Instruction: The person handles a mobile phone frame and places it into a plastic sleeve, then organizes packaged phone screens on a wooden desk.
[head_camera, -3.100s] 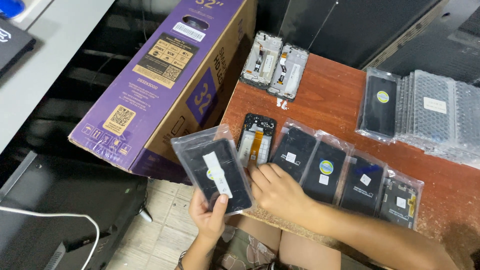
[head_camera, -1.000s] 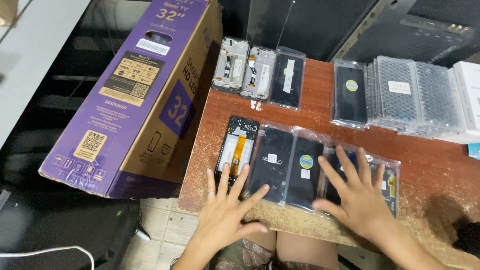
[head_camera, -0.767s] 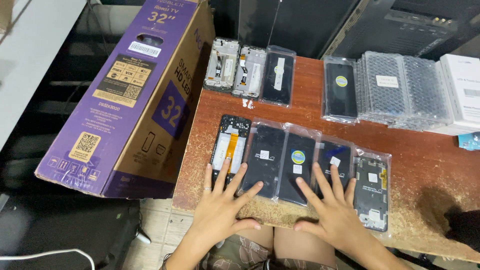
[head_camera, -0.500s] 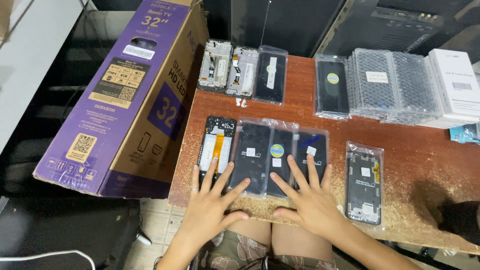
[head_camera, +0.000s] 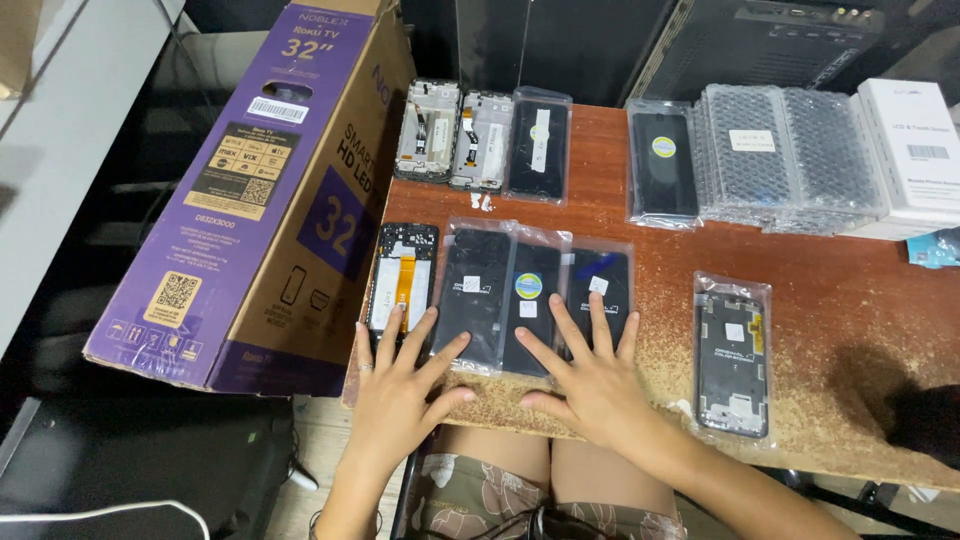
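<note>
Resting flat w/ fingers spread, both hands lie on the near edge of the wooden table (head_camera: 850, 300), palms down, grasping nothing. All places below are relative to the bare phone frame (head_camera: 403, 280), the unwrapped one w/ an orange flex strip, at the table's left end.

Left hand (head_camera: 400, 395) sits just below the frame; its fingertips touch the frame's lower edge and the bottom of the bagged black screen (head_camera: 476, 290) next to it on the right. Right hand (head_camera: 590, 375) is further right of the frame, fingers released and fanned over the lower ends of two more bagged panels: the one w/ a round green-blue sticker (head_camera: 531, 300) and the dark blue one (head_camera: 600, 290). These four parts lie side by side, touching or overlapping.

Well right of the frame, apart from the row, lies a bagged mid-frame (head_camera: 733, 365). Beyond the frame, at the table's far edge: two bare frames (head_camera: 455, 132) and a bagged screen (head_camera: 540, 145); further right, bubble-wrapped packs (head_camera: 780, 155) and a white box (head_camera: 910, 150). Left of the frame, a purple TV carton (head_camera: 270, 190) leans against the table.
</note>
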